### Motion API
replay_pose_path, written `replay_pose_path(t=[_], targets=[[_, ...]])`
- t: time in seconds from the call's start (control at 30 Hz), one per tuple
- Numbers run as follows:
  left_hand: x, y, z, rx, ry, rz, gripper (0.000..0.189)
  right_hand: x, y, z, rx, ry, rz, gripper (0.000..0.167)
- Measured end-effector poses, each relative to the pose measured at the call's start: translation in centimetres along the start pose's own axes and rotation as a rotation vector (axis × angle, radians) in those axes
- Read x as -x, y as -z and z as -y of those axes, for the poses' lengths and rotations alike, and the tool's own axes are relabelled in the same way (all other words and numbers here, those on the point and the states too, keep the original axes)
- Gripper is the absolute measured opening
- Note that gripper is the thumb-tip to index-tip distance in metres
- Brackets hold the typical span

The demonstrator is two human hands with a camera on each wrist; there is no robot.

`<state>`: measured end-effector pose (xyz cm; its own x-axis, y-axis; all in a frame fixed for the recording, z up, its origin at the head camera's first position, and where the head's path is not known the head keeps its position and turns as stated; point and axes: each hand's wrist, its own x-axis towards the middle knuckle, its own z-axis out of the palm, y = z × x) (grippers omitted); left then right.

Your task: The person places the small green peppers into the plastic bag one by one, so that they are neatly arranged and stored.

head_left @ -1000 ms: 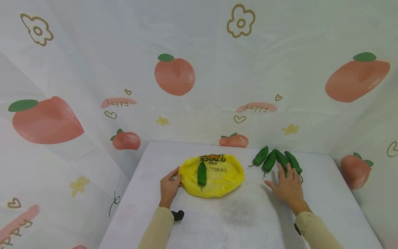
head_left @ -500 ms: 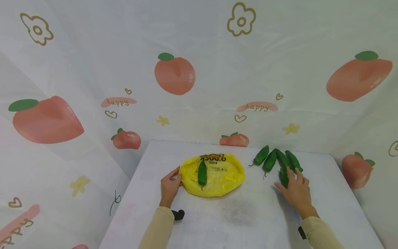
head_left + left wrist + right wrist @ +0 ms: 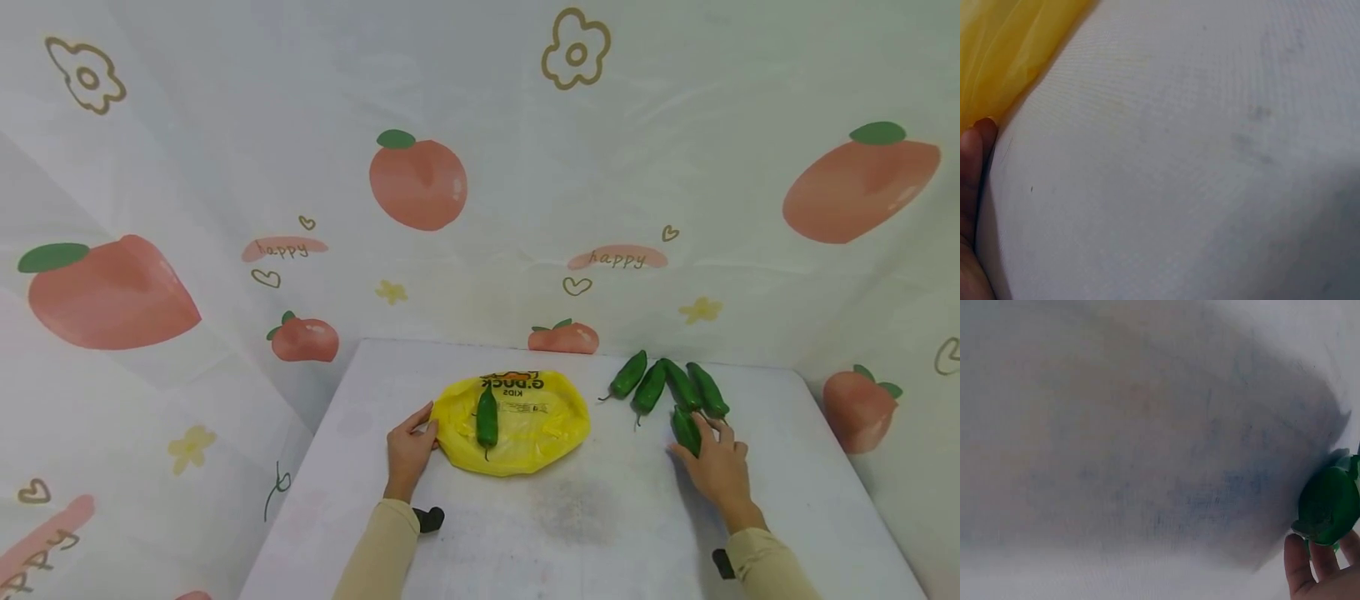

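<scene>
In the head view, a yellow plastic bag (image 3: 551,446) lies spread on the table, with mirrored black lettering at its far side. One long green pepper (image 3: 487,421) rests within its outline. My left hand (image 3: 408,450) pinches the bag's left edge; the left wrist view shows a finger and thumb at the yellow plastic (image 3: 1004,50). At the right, my right hand (image 3: 722,475) has its fingers and thumb around another green pepper (image 3: 684,429), partly covered by the hand. Fingertips (image 3: 1297,553) touch that pepper (image 3: 1330,506) in the right wrist view.
Several more green peppers (image 3: 649,387) lie side by side at the table's back right, just beyond my right hand. A white cloth (image 3: 480,292) printed with peaches stands behind and beside the white table (image 3: 517,542). Both sleeves are beige.
My right hand has drawn back from the pepper group, and one pepper now lies nearer me, under its fingers. The fingers have closed in around it. Left hand and bag stay put.
</scene>
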<state>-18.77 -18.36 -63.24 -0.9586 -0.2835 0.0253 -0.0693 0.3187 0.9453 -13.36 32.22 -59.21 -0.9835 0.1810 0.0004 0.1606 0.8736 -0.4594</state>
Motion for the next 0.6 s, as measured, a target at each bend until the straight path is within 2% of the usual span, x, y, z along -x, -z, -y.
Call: replay_pose_path(t=[0.3,0.6], targets=[[-0.11,-0.05,0.0,-0.008,0.02,0.004,0.037,-0.02,-0.57,0.08,-0.029,-0.09,0.007,0.065],[-0.01,-0.08,0.17,0.006,0.018,-0.003,0.036,-0.04,-0.32,0.59,-0.047,-0.118,0.027,0.063]])
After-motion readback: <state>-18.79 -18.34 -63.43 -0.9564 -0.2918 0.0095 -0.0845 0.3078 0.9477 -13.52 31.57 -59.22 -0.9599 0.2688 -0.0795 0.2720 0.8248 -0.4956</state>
